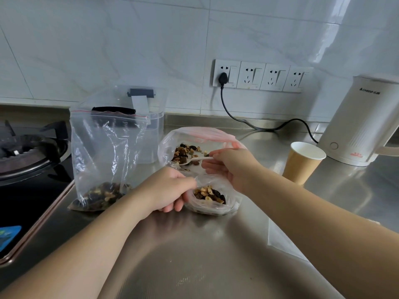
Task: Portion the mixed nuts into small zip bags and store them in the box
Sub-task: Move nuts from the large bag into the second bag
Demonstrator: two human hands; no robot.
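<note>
A small zip bag [212,202] partly filled with mixed nuts lies open on the steel counter, and my left hand [167,189] grips its rim. My right hand [231,167] pinches a white plastic spoon [195,160] whose bowl reaches into a large open bag of mixed nuts [185,151] just behind. A taller zip bag [105,160] with nuts at its bottom stands upright to the left. Behind it is a clear plastic box [151,130] with a black clasp.
A paper cup [302,161] stands right of my right hand, a white kettle [358,124] behind it with its black cord [248,123] plugged into the wall socket. A gas hob [28,152] borders the counter on the left. An empty clear bag [280,238] lies under my right forearm.
</note>
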